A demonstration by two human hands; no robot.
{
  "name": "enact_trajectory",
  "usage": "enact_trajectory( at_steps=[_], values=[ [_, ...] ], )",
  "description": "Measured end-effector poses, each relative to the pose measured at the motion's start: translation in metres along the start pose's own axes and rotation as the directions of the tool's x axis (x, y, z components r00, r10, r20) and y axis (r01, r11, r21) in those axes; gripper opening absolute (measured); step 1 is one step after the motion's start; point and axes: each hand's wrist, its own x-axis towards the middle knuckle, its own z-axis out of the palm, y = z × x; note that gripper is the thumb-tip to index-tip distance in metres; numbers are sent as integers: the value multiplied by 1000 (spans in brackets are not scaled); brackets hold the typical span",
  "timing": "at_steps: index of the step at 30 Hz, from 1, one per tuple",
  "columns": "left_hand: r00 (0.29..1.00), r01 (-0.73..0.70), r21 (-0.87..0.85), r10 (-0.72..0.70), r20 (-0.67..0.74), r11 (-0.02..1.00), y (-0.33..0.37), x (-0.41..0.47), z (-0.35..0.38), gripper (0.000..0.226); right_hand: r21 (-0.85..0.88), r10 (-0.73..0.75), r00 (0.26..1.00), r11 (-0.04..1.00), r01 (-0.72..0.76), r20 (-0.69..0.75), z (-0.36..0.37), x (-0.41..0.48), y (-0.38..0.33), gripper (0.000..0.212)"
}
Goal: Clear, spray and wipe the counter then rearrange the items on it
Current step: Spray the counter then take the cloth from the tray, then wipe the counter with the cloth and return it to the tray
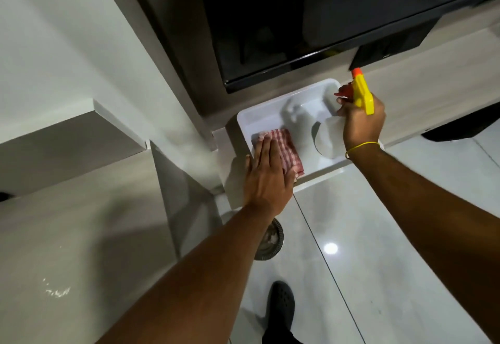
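Note:
A white glossy counter surface (273, 115) sits below a dark screen. A red-and-white checked cloth (286, 148) lies flat on it at the left. My left hand (266, 175) presses flat on the cloth's near end, fingers straight and together. My right hand (361, 120) grips a spray bottle (361, 94) with a yellow trigger head and orange nozzle, held above the right part of the counter. The bottle's pale body (328, 138) shows below my fingers.
A large dark screen (311, 18) hangs just above the counter, with a black box (389, 48) at its right. White shelves (94, 116) stand to the left. A glossy tiled floor (378, 235), a round floor drain (270, 240) and my black shoe (280, 303) lie below.

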Motion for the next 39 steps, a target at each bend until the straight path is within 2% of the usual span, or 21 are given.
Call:
enact_trajectory(
  at_steps=[3,6,8,10,12,13,16,18,21,24,26,28,31,35,39],
  values=[
    [1000,16,8,-16,-11,1000,-1,0,0,85,-51,-23,999,998,26,49,-1,-13,-1,70],
    [1000,26,24,-26,-8,999,-4,-2,0,85,-55,35,999,998,-34,27,-3,-31,5,65],
    [999,33,24,-33,-1,999,-6,-5,-2,84,-32,117,992,992,-119,-50,-7,-47,9,73],
    [999,55,7,-55,2,998,-9,-8,-3,82,26,186,958,982,-185,-219,-11,-71,12,79],
    [997,78,-14,-78,-6,997,-11,-13,-6,80,-1,168,932,984,-177,-320,-4,-104,12,65],
    [997,82,-21,-82,-14,996,-12,-15,-7,78,-41,138,949,987,-156,-283,2,-120,12,56],
    [997,73,-8,-73,-17,997,-18,-21,-8,77,-174,151,988,974,-144,27,31,-142,12,38],
    [998,65,11,-65,5,998,-22,-24,-8,81,-407,151,973,911,-69,173,44,-133,16,35],
    [997,80,27,-80,-6,996,-28,-27,-6,73,-680,222,929,732,42,296,62,-113,20,51],
    [997,81,17,-81,5,997,-31,-28,-4,69,-746,327,904,666,-13,277,77,-98,26,68],
    [997,68,32,-69,25,997,-33,-29,-6,70,-727,414,873,678,-108,256,80,-92,28,64],
    [997,42,73,-46,56,996,-35,-29,-14,71,-651,427,866,739,-170,259,77,-92,26,53],
    [996,17,87,-24,83,996,-40,-33,-38,71,-520,326,913,839,-161,244,71,-103,14,37],
    [996,16,103,-24,81,995,-61,-53,-86,73,-392,209,950,914,-105,232,62,-129,-18,21],
    [998,54,105,-58,36,993,-101,-93,-135,75,-264,129,960,963,-61,247,58,-182,-60,35]
  ],
)
